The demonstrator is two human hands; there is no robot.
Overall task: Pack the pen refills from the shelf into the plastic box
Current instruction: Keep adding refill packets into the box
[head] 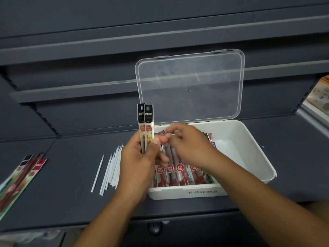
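A white plastic box (256, 163) with its clear lid (190, 86) standing open sits on the dark shelf. Several red-and-white refill packs (179, 172) lie side by side in its left half. My left hand (140, 164) holds two black-topped refill packs (146, 122) upright at the box's left edge. My right hand (188, 141) hovers over the packs in the box, fingertips pinched near the top end of a red pack; whether it grips the pack is unclear.
Several loose white refill tubes (111, 168) lie on the dark shelf (71, 189) left of the box. More refill packs (19, 180) lie fanned at the far left edge. Printed goods (320, 95) sit at the right edge. Upper shelves overhang behind.
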